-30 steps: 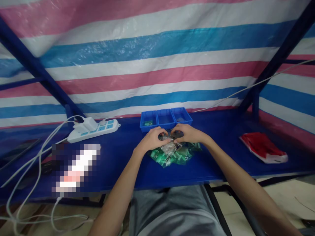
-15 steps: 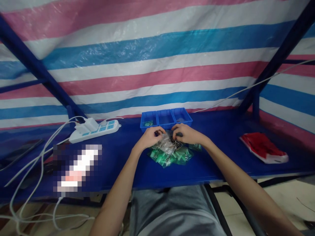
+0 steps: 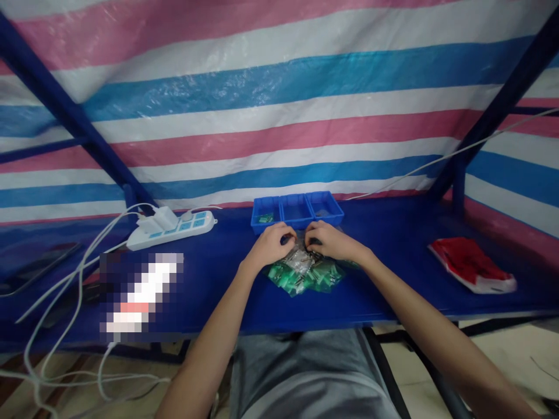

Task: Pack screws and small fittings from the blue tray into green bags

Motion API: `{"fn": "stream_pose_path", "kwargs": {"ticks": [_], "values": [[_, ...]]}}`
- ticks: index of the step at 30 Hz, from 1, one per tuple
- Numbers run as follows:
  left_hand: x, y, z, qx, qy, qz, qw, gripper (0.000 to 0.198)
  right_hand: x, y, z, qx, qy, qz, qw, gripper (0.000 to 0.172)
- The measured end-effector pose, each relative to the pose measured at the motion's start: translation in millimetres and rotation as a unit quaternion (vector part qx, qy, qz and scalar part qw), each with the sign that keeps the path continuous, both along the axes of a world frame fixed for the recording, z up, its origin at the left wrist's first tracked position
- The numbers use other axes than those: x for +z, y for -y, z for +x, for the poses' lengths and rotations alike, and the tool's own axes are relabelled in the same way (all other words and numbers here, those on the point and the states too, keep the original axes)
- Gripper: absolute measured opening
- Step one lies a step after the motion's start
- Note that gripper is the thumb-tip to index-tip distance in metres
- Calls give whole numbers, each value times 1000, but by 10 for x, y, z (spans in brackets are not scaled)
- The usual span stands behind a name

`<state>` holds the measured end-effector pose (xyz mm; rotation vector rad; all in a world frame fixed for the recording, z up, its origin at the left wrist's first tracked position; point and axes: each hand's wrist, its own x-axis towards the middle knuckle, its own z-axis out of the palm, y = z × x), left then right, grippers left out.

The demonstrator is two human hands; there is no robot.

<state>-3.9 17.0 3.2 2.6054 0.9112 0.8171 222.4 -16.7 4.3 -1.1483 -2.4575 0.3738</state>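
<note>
My left hand (image 3: 274, 242) and my right hand (image 3: 331, 240) face each other over a clear plastic bag (image 3: 301, 261) holding small, shiny metal-looking pieces. The fingers of both hands are curled in and closed on the bag's upper part, one hand at each side. Exactly where the fingertips pinch the plastic is hard to see. Beneath and in front of that bag lie several green-tinted packets (image 3: 288, 278) with small pieces inside. Just beyond the hands stands a blue three-compartment tray (image 3: 298, 223). Its left compartment holds a few green packets (image 3: 266, 218), and something small and pale lies in the right one.
A white power strip (image 3: 173, 230) with plugs and loose cables sits on the left of the blue table (image 3: 209, 291). Near it are a blurred-out bright object (image 3: 146, 291) and a dark flat device (image 3: 39, 267). To the right lies a red and white package (image 3: 471, 263). Striped sheeting hangs behind.
My hands stay at the clear bag, with the right fingers curled in a little more. The whole view has shifted slightly. The tray and the green packets look unchanged.
</note>
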Motion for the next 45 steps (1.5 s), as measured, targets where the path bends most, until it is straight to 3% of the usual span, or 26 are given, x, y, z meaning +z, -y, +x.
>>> {"fn": "stream_pose_path", "kwargs": {"ticks": [9, 16, 24, 45], "values": [[5, 35, 14, 30, -7, 16, 999, 14, 36, 18, -43, -2, -29, 8, 1000, 10], [14, 56, 17, 41, -6, 31, 999, 16, 90, 30, -64, -54, -134, -9, 989, 10], [25, 76, 37, 31, 15, 66, 997, 13, -26, 22, -201, -112, -281, -4, 953, 10], [12, 90, 59, 37, 35, 77, 996, 12, -19, 114, -311, -121, -222, 46, 966, 15]]}}
